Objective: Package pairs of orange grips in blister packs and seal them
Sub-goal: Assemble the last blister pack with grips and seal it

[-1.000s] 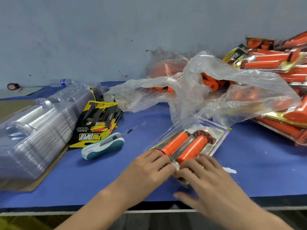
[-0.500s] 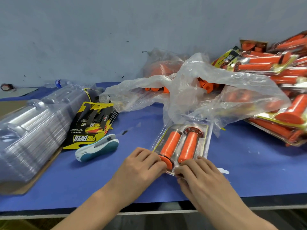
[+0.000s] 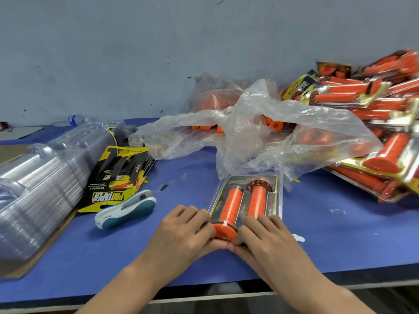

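Observation:
A clear blister pack (image 3: 246, 198) with two orange grips (image 3: 230, 206) side by side lies flat on the blue table (image 3: 340, 241), pointing away from me. My left hand (image 3: 183, 232) grips its near left corner with curled fingers. My right hand (image 3: 266, 240) grips the near right corner, its fingers over the end of the right grip. Both thumbs meet under the near edge. Loose orange grips (image 3: 273, 124) lie in crumpled clear plastic bags (image 3: 283, 132) behind the pack.
Sealed packs of orange grips (image 3: 374, 123) are heaped at the right. A long stack of empty clear blister shells (image 3: 38, 191) lies at the left, with yellow-black printed cards (image 3: 118, 177) and a white and teal stapler (image 3: 125, 209) beside it. A water bottle (image 3: 76, 120) lies by the wall.
The pack has been turned from slanting right to pointing straight away and drawn a little closer. Both hands have stayed on its near end, now curled round the corners.

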Demonstrator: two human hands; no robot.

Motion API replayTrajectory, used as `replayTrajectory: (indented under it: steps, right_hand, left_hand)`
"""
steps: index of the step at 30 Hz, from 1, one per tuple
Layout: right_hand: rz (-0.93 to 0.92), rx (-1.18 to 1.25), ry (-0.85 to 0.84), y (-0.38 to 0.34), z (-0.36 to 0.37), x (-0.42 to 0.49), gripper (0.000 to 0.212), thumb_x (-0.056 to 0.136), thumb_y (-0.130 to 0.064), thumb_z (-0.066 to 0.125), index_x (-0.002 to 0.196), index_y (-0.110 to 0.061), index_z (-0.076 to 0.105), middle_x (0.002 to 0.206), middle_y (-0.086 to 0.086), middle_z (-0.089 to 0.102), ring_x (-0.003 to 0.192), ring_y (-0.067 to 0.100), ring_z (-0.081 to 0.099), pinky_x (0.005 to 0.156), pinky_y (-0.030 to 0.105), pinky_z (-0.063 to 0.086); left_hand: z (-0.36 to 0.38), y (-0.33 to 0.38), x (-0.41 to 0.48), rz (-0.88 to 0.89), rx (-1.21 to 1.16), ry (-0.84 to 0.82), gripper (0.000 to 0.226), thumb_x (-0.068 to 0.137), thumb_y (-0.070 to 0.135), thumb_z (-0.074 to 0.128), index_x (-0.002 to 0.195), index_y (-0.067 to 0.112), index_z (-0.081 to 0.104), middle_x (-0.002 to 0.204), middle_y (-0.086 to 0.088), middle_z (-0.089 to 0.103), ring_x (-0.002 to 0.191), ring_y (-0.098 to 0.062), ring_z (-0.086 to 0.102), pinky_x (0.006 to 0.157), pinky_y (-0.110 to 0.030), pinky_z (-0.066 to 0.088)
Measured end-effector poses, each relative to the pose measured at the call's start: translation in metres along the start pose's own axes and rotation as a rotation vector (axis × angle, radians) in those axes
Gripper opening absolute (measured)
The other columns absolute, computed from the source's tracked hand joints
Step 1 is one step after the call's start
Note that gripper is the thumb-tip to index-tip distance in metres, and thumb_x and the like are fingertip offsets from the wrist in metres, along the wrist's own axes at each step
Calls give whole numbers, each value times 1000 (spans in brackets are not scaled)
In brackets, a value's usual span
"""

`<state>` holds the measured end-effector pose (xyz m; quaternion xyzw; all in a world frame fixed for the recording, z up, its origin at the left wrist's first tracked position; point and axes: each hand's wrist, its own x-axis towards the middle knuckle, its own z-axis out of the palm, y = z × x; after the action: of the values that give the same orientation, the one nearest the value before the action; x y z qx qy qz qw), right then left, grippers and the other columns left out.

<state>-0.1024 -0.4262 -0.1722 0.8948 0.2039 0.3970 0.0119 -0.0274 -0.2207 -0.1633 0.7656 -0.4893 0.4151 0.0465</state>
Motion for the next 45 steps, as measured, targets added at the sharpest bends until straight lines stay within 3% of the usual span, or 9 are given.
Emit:
replayTrajectory:
  steps: [5,10,14,17,25,29,35,42,45]
  right_hand:
    - [13,4,-14,0,0,-2,30,93,-43,46,72,-24,56,74,-8,53,64,13,50,69,26,40]
    - [4,-22,-16,0,0,-2,30,94,-42,47,72,-23,55,72,-8,52,62,14,49,70,26,37]
    - [35,-73,18,-5,3,1,23,87,-31,61,69,-21,53,67,-5,47,57,18,46,62,30,41]
    - [46,-23,38,-6,4,2,21,89,-32,61,70,-22,56,67,-6,47,55,16,47,60,29,41]
    - [39,101,1,-5,5,-3,23,95,-40,49,79,-26,58,76,-12,54,66,7,41,72,20,32]
    - [51,138,-28,-6,2,-3,28,98,-39,45,78,-24,59,74,-11,51,60,8,44,71,20,30]
    - [58,142,-38,-6,-6,0,34,100,-42,42,76,-23,58,73,-12,49,60,7,44,70,18,27]
    - [29,146,-28,-4,-5,-2,34,100,-45,46,74,-23,49,70,-11,45,59,8,38,66,21,30]
    - [11,144,-19,-3,-6,-2,33,98,-47,49,76,-27,35,69,-12,39,61,7,24,64,22,31]
  left_hand:
    - [-1,-8,-9,29,-52,-38,31,99,41,58,79,18,63,79,2,56,67,-18,50,58,-33,46]
    - [-5,-12,-7,7,-24,-46,37,99,46,56,76,18,62,78,4,57,70,-18,53,59,-32,47]
    - [-5,-10,-5,-5,12,-36,39,99,48,55,74,18,61,78,3,57,69,-19,53,58,-32,46]
    - [-4,-10,-7,-10,-3,-39,37,99,46,55,77,18,62,80,3,56,70,-18,52,60,-31,45]
    - [6,15,-9,-25,-153,-30,6,101,27,57,103,21,59,99,4,56,87,-18,54,81,-30,45]
    - [5,13,-4,-32,-51,-2,15,101,29,57,91,21,64,88,3,57,79,-18,53,78,-31,46]
    - [-1,4,-6,-27,99,42,42,96,51,58,72,17,62,75,1,55,67,-21,54,67,-35,50]
    - [-9,-3,-6,21,65,71,51,91,59,61,64,16,57,68,0,54,63,-22,53,57,-35,46]
    - [-12,-4,-5,12,17,47,51,91,58,62,63,16,55,68,0,53,61,-21,51,53,-34,43]
